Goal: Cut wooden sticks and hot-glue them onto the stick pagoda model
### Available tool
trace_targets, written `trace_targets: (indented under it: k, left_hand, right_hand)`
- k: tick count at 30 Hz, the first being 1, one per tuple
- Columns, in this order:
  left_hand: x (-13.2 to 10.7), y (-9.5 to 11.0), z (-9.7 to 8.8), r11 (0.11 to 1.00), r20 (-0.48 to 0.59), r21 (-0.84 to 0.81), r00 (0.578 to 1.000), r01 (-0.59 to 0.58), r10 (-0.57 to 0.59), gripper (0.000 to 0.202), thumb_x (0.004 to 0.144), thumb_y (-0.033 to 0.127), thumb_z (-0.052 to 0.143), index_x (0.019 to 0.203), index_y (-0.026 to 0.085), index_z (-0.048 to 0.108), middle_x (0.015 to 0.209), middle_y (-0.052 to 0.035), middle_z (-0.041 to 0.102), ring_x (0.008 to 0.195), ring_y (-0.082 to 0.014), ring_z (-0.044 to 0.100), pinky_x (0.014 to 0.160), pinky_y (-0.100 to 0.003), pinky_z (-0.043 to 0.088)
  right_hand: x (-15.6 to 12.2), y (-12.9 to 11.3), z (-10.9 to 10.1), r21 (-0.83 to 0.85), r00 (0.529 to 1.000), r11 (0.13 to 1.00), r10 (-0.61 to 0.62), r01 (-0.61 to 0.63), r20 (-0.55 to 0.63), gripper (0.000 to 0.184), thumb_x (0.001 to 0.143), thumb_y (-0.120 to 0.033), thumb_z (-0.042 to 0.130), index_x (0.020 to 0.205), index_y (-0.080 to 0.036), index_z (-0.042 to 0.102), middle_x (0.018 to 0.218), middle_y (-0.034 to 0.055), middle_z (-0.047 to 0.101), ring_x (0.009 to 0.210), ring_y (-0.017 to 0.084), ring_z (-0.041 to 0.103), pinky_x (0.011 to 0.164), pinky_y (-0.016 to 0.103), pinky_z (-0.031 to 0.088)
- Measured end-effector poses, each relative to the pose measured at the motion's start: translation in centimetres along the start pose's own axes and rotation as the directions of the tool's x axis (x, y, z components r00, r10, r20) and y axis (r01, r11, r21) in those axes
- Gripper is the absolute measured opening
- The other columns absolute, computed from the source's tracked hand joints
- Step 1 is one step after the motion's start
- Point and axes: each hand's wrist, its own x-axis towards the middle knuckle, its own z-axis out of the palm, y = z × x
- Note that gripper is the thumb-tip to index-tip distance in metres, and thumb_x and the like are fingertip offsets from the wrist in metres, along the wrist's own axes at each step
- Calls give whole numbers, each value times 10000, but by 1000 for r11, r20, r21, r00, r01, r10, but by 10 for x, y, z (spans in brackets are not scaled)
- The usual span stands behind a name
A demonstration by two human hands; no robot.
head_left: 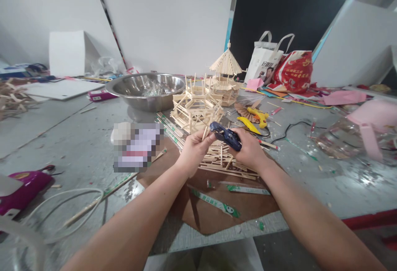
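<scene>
My left hand (194,151) is closed on a pale wooden stick (204,133), its end poking up past the fingers. Gripped in my right hand (250,149) is a dark blue hand cutter (228,136), its head touching or close to the stick at my left fingertips; the jaws are too small to make out. Under both hands, loose wooden sticks (221,155) lie on a brown sheet (211,219). Just beyond stands a stick-built frame (198,107), and behind it a stick pavilion with a pointed roof (228,62).
A steel basin (151,103) stands behind to the left. Yellow glue gun (259,116) with black cord lies right of the frame. Nearer are torn chopstick wrappers (215,202), a purple device (29,188) and a white cable (74,190). Bags (293,72) stand at the back.
</scene>
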Motion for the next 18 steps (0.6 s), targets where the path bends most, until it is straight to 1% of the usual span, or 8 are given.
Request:
trace_targets:
  k: [3,6,10,13,18]
  left_hand:
    - [0,0,0,1000,4,-7,1000,-7,8,251,643,394,562,600,152,512,405,76,305,405,-44,268,419,-192,220]
    - [-1,-2,-1,999,17,-31,1000,-6,6,256,659,372,563,563,157,463,404,79,292,391,-37,242,411,-193,195]
    - [-1,-5,0,998,10,-68,1000,6,-5,281,676,360,558,544,160,410,405,81,272,377,-31,212,394,-197,149]
    - [-2,-2,2,997,5,-76,1000,14,-14,265,673,365,561,561,157,441,403,82,278,376,-30,213,393,-195,155]
    - [-3,5,4,997,-10,-71,1000,22,-23,235,663,375,564,599,157,502,391,84,288,391,-38,258,421,-189,221]
  right_hand:
    - [0,-1,-1,3,1000,1000,10,-10,7,394,612,-218,509,995,-139,462,923,106,577,818,227,534,726,334,415]
    - [-1,-2,-1,5,999,1000,24,-24,23,391,615,-223,504,996,-146,466,911,100,584,807,225,540,712,331,418]
    - [-1,-3,-1,-6,998,998,55,-55,11,364,624,-245,502,977,-158,484,875,91,597,799,225,548,698,329,419]
    - [-2,-4,-1,-16,998,998,64,-64,15,335,629,-257,497,949,-160,496,839,85,602,774,223,551,678,321,419]
    - [-2,-7,0,-51,995,994,95,-94,14,283,632,-272,483,891,-160,506,785,79,600,739,218,551,648,307,413]
